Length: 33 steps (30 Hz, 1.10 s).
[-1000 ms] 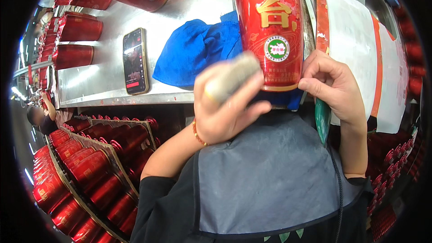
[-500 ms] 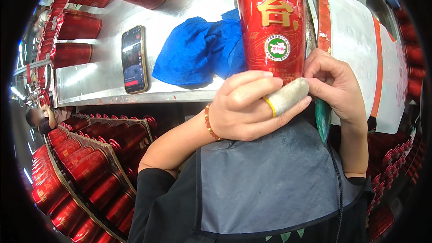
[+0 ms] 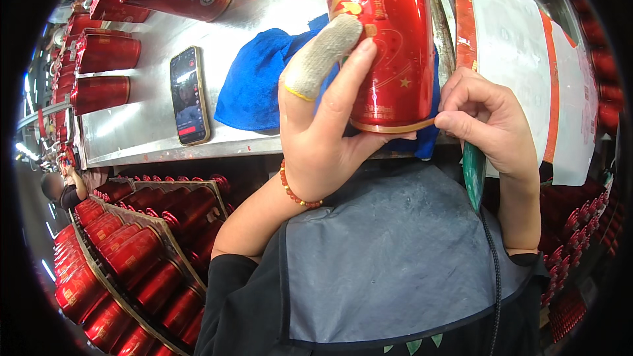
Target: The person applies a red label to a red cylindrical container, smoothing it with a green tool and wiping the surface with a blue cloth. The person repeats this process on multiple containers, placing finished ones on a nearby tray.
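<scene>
A large red bottle [image 3: 399, 53] with gold raised lettering lies with its base toward me, over the edge of the metal table. My left hand [image 3: 323, 105] grips it, two fingers along its left side and the thumb under the base; a pale knitted finger sleeve [image 3: 323, 56] covers one finger. Along the base edge runs a thin gold-brown band [image 3: 389, 128]. My right hand [image 3: 484, 115] is closed at the band's right end, thumb and forefinger touching there. From this hand a green tapered corded tool [image 3: 473, 175] points down; its working end is mostly hidden by the fingers.
A blue cloth [image 3: 254, 82] lies left of the bottle, beside a phone [image 3: 189, 95]. More red bottles [image 3: 105, 51] stand on the metal table [image 3: 132, 138]. White sheets with red edges [image 3: 511, 46] lie at right. Crates of red bottles [image 3: 125, 244] stand at lower left.
The bottle has turned about its length and moved slightly left. My left hand has shifted from in front of its base to its left side, fingers stretched upward. My right hand stays near the base.
</scene>
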Motion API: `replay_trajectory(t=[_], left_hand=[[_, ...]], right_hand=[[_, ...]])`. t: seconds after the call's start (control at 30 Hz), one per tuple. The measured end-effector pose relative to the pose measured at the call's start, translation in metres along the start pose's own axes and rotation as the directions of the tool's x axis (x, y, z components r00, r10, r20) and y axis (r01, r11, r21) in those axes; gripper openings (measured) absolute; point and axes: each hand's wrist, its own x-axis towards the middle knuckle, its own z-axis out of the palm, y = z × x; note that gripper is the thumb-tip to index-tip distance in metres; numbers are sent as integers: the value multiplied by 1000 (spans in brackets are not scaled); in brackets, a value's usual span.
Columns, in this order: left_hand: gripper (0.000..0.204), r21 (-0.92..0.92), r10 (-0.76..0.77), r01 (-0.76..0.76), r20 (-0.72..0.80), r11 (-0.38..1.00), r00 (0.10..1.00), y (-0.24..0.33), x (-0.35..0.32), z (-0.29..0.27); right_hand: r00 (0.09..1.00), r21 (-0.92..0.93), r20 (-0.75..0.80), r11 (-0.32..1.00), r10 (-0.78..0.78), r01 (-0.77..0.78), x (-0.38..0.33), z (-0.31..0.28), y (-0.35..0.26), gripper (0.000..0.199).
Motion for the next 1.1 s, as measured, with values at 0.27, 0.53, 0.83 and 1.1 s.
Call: replay_trajectory(t=[0.27, 0.53, 0.83, 1.1], left_hand=[[85, -81, -138, 139, 20, 987, 990, 2, -13, -2], [28, 57, 335, -341, 98, 938, 937, 7, -31, -27], [28, 127, 464, -489, 183, 863, 867, 5, -17, -12], [24, 67, 485, -486, 24, 872, 874, 14, -16, -28]], right_hand=[[1000, -25, -12, 1000, 1, -1, 3, 3, 2, 17], [1000, -49, -11, 999, 5, -6, 5, 5, 1, 17], [989, -219, 76, 965, -130, 143, 19, 4, 16, 28], [996, -298, 70, 951, -62, 80, 14, 0, 9, 32]])
